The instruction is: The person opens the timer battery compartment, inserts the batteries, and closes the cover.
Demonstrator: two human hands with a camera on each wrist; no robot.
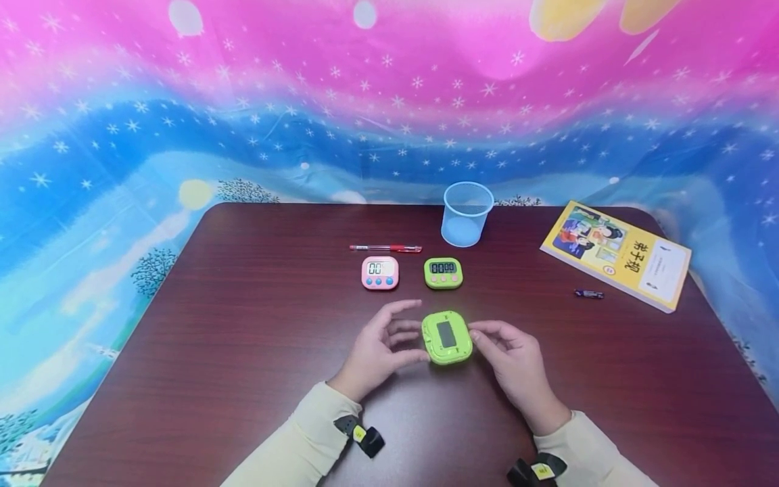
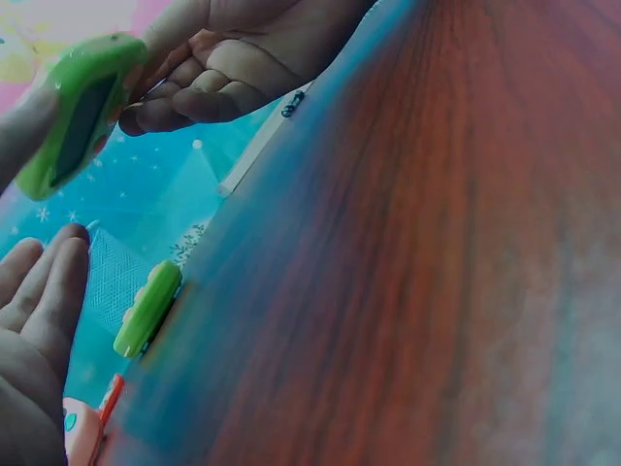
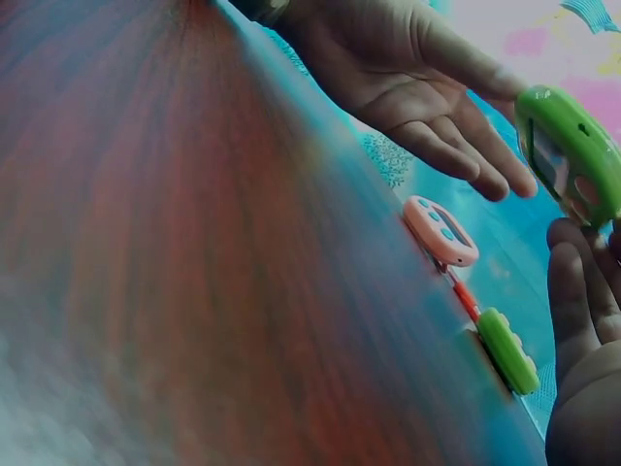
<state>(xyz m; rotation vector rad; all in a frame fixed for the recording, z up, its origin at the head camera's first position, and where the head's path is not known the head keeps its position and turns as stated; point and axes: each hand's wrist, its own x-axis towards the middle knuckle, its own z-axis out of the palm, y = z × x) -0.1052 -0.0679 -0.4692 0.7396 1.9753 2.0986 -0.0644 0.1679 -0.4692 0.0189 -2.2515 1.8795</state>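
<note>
My right hand point(image 1: 514, 362) pinches the right edge of a green digital timer point(image 1: 447, 338) between thumb and fingers. Its back, with a dark grey rectangular panel, faces up; the screen and buttons face the table, as the right wrist view shows. My left hand point(image 1: 380, 348) is spread at the other side, its thumb tip right at the timer's lower left edge. The left fingers point(image 2: 53, 291) extend loosely, apart from the timer. Beyond the hands lie a pink-and-white timer point(image 1: 380, 273) and a second green timer point(image 1: 443, 273), both screen up.
A red pen point(image 1: 386, 248) lies behind the two timers. A light blue mesh pen cup point(image 1: 464, 223) stands near the table's back edge. At right are a yellow book point(image 1: 617, 253) and a small dark battery point(image 1: 588, 294). A patterned cloth point(image 1: 365, 101) hangs behind the table.
</note>
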